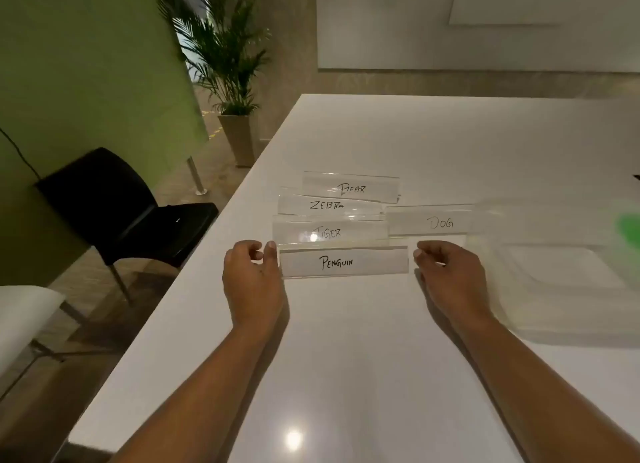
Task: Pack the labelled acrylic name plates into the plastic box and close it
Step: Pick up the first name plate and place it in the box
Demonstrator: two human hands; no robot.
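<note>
Several clear acrylic name plates stand on the white table point(346, 358). Nearest me is the PENGUIN plate point(343, 262); behind it stand the TIGER plate point(329, 233), the ZEBRA plate point(327, 205) and the BEAR plate point(350, 187). The DOG plate point(431, 222) is to their right. My left hand point(252, 275) is at the PENGUIN plate's left end, thumb against its edge, fingers curled apart. My right hand point(446, 272) hovers just off its right end, fingers apart, not touching. A clear plastic box point(554, 289) with a green patch point(628, 224) lies blurred at the right.
The table's left edge runs diagonally past my left forearm. Beyond it stand a black chair point(117, 213), a white seat point(24, 320) and a potted palm point(228, 82) by a green partition point(86, 64).
</note>
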